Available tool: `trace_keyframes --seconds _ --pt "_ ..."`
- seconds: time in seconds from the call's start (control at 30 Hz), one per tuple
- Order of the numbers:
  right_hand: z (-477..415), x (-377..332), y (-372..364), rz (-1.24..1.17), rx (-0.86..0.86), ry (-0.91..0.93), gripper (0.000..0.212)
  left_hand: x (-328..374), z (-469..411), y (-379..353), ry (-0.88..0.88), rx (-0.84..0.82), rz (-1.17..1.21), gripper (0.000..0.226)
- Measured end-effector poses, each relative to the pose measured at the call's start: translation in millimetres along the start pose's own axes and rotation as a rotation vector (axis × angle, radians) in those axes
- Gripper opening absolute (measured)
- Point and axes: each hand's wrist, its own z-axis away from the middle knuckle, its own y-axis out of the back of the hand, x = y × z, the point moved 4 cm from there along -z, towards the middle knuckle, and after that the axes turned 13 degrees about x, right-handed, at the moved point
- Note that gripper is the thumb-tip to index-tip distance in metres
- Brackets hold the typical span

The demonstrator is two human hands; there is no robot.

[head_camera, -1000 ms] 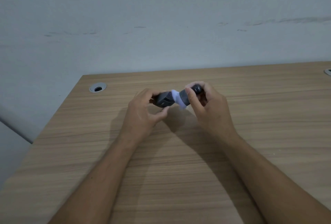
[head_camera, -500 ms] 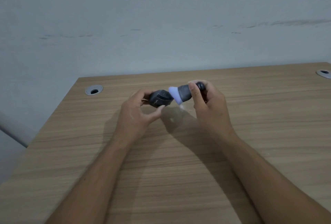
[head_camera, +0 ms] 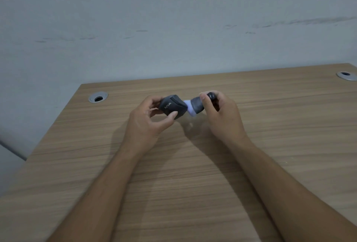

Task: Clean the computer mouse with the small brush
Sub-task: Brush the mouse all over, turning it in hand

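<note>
My left hand (head_camera: 148, 122) holds a dark grey computer mouse (head_camera: 172, 106) lifted above the wooden desk (head_camera: 193, 174), thumb under it and fingers behind. White lettering shows on the mouse's side. My right hand (head_camera: 222, 116) grips a small brush (head_camera: 197, 104) with a dark handle and a pale bluish-white bristle head. The bristles point left and touch the right end of the mouse. The brush's rounded black end sticks out above my right thumb.
Two round metal cable grommets sit in the desk: a left grommet (head_camera: 98, 97) and a right grommet (head_camera: 346, 75) near the edge of view. A plain grey wall (head_camera: 173, 29) rises right behind the desk's far edge. The desk's left edge drops away at the lower left.
The mouse has turned in my left hand, so its lettered side now faces me. The brush head has shifted along it to the right end. Both hands stay over the same spot.
</note>
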Motion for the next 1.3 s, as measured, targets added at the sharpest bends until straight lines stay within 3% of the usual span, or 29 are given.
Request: trace_keyframes --seconds 0.07,0.23,0.4,0.57,0.67,0.77,0.83,0.97,1.2,1.3 --pt "0 0 5 0.054 0.048 -0.005 0.021 -3 -2 2 0.05 0.01 0.042 0.041" --pt "2 -7 1 -0.253 0.016 -0.081 0.017 -7 -2 -1 0.119 0.022 0.128 0.036" --pt "5 -3 3 0.031 0.063 0.021 0.011 -13 -7 3 0.236 0.074 0.252 0.038" --pt "5 -15 5 -0.209 0.057 0.001 0.02 -16 -3 -3 0.336 0.066 0.333 0.049" --pt "12 -19 1 -0.114 0.025 0.13 0.011 -12 0 -5 0.354 0.005 0.392 0.05" --pt "9 -14 5 -0.04 0.082 0.114 0.009 -13 1 -6 0.399 -0.04 0.44 0.041" --pt "7 -13 8 -0.04 0.105 0.093 0.011 -12 3 -9 0.439 -0.07 0.468 0.052" --pt "13 -26 10 -0.086 0.13 0.127 0.014 -4 5 -8 0.363 -0.106 0.329 0.077" --pt "30 -48 -3 -0.042 0.009 0.34 0.012 -2 4 -5 0.175 -0.08 0.08 0.064" --pt "19 -42 4 0.074 0.076 0.314 0.014 -5 5 -4 0.169 -0.073 0.04 0.061"
